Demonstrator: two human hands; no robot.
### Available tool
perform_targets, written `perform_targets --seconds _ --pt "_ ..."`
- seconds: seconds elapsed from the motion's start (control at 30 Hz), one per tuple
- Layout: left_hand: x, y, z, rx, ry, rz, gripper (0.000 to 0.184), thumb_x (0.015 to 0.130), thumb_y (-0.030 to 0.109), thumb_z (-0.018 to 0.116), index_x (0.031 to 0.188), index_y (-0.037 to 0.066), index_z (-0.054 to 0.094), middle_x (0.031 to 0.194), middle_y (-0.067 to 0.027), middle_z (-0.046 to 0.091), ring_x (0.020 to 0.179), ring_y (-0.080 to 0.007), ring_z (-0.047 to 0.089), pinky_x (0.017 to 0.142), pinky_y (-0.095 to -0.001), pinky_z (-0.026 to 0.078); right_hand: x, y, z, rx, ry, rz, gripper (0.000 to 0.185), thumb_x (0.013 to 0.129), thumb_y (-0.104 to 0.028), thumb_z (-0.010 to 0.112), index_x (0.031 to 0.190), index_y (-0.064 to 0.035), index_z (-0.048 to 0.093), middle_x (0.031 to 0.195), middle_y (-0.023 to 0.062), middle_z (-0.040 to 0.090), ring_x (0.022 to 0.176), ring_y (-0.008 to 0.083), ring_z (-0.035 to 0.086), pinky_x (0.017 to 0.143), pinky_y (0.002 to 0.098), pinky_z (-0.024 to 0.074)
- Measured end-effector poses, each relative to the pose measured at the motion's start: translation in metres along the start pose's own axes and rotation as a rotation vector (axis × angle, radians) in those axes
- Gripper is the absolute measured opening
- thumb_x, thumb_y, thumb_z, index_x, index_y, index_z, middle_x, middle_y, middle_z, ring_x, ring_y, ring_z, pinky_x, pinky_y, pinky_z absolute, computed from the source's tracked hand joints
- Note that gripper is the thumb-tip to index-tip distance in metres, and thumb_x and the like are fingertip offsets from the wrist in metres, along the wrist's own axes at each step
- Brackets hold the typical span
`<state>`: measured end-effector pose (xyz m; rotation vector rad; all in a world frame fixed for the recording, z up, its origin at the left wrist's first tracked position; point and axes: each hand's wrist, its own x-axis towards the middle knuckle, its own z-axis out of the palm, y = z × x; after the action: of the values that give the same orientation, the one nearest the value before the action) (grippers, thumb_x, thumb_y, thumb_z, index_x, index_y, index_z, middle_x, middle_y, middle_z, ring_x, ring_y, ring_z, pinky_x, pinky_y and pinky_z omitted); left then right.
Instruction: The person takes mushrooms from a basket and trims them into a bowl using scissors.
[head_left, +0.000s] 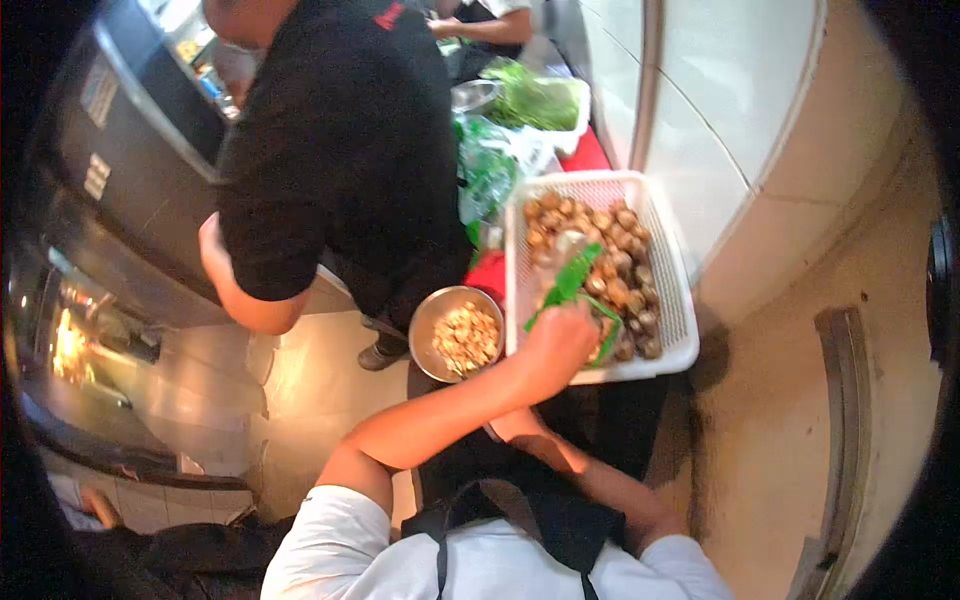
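Note:
My left hand (560, 345) reaches across into a white plastic basket (680, 345). Its fingers are closed on a green-edged plastic bag (575, 275), whose green parts stick out on both sides of the hand. Around the bag, the basket holds many brown mushrooms (625, 260). Close to my body, below the basket, my right hand (518, 425) is largely hidden by my left forearm; its fingers do not show. A metal bowl (420, 365) with pale cut pieces (468, 335) stands left of the basket, near my left forearm.
A co-worker in a black shirt (340, 150) stands close on the left. Further off are green plastic bags (485, 165), a basket of leafy greens (525, 100) and another person's arm (490, 27). A tiled wall (700, 110) borders the right; flames (68, 345) burn far left.

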<state>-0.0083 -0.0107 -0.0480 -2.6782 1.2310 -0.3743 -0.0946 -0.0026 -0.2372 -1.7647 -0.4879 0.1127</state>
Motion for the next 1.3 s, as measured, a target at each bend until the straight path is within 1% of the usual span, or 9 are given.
perform_targets --seconds 0.07,0.3,0.37,0.57,0.7,0.73,0.83,1.0,1.3 --pt "0.002 -0.004 0.007 -0.03 0.09 -0.045 0.005 0.076 0.014 0.066 0.076 0.01 0.069 0.076 -0.0076 0.063 0.072 -0.021 0.066 0.055 -0.0333 0.05 0.0 -0.007 -0.002 0.012 0.081 0.058 0.047 0.093 -0.026 0.068 0.132 -0.0013 0.06 0.136 0.0228 0.061 0.133 0.0372 0.052 0.11 0.0476 0.0392" --pt "-0.003 -0.018 -0.007 -0.53 0.097 -0.255 0.031 0.078 0.012 0.069 0.105 0.0 0.058 0.09 -0.0187 0.066 0.085 -0.0348 0.069 0.068 -0.0459 0.056 0.003 -0.03 -0.021 0.092 0.059 0.011 0.041 0.086 -0.018 0.075 0.121 0.0016 0.065 0.121 0.0209 0.068 0.12 0.0338 0.062 0.103 0.0441 0.045" --pt "-0.01 -0.022 -0.01 -0.612 0.325 -0.223 0.034 0.079 0.01 0.069 0.112 0.002 0.063 0.095 -0.0194 0.066 0.09 -0.0354 0.068 0.073 -0.047 0.056 0.005 -0.032 -0.022 0.077 0.103 -0.014 0.04 0.083 -0.019 0.079 0.115 0.0015 0.069 0.11 0.0202 0.073 0.111 0.0341 0.068 0.096 0.0434 0.0494" --pt "-0.04 -0.051 -0.03 -1.033 0.562 -0.408 0.041 0.081 0.001 0.068 0.122 0.009 0.069 0.101 -0.0152 0.068 0.084 -0.0275 0.067 0.077 -0.0357 0.055 0.002 -0.012 -0.018 0.106 0.047 0.148 0.03 0.09 -0.012 0.075 0.119 -0.0053 0.07 0.068 -0.001 0.065 0.054 0.007 0.058 0.049 0.0245 0.0441" --pt "-0.084 -0.076 -0.023 -1.236 0.572 -0.815 0.033 0.095 0.016 0.07 0.127 0.007 0.069 0.1 0.0004 0.072 0.082 -0.0068 0.062 0.077 -0.0265 0.053 0.003 -0.021 -0.017 0.362 0.024 0.191 0.043 0.092 -0.017 0.077 0.132 -0.0084 0.064 0.072 -0.0055 0.06 0.057 0.0029 0.051 0.048 0.0225 0.0386" --pt "-0.092 -0.08 -0.026 -1.442 0.626 -0.862 0.032 0.099 0.016 0.064 0.128 0.003 0.068 0.103 -0.0035 0.074 0.085 -0.0086 0.066 0.08 -0.0256 0.054 0.001 -0.021 -0.015 0.366 0.079 0.284 0.042 0.088 -0.017 0.082 0.122 0.0015 0.065 0.09 0.0021 0.07 0.077 0.0077 0.058 0.071 0.0277 0.0508" --pt "-0.123 -0.09 0.009 -1.721 0.73 -0.916 0.029 0.103 0.009 0.054 0.127 -0.003 0.066 0.108 -0.0111 0.073 0.09 -0.0159 0.072 0.08 -0.0263 0.057 0.005 -0.054 -0.026 0.093 0.145 0.243 0.05 0.083 -0.026 0.084 0.121 0.0021 0.067 0.087 0.019 0.072 0.078 0.0193 0.07 0.073 0.0345 0.053" --pt "-0.155 -0.092 0.036 -1.761 0.776 -1.054 0.029 0.104 0.009 0.054 0.13 -0.002 0.062 0.112 -0.0151 0.071 0.092 -0.0225 0.074 0.078 -0.0287 0.06 0.005 -0.087 -0.033 -0.206 0.287 0.04 0.06 0.08 -0.03 0.087 0.125 0.0033 0.065 0.083 0.0171 0.071 0.072 0.0289 0.07 0.069 0.0379 0.0544" --pt "-0.165 -0.082 0.049 -1.712 0.711 -1.083 0.026 0.103 0.01 0.056 0.125 -0.002 0.064 0.103 -0.0113 0.072 0.085 -0.0169 0.072 0.075 -0.0273 0.059 0.012 -0.111 -0.044 -0.454 0.326 -0.144 0.055 0.078 -0.025 0.085 0.125 -0.0028 0.065 0.074 0.009 0.063 0.063 0.0257 0.063 0.057 0.0386 0.0503"
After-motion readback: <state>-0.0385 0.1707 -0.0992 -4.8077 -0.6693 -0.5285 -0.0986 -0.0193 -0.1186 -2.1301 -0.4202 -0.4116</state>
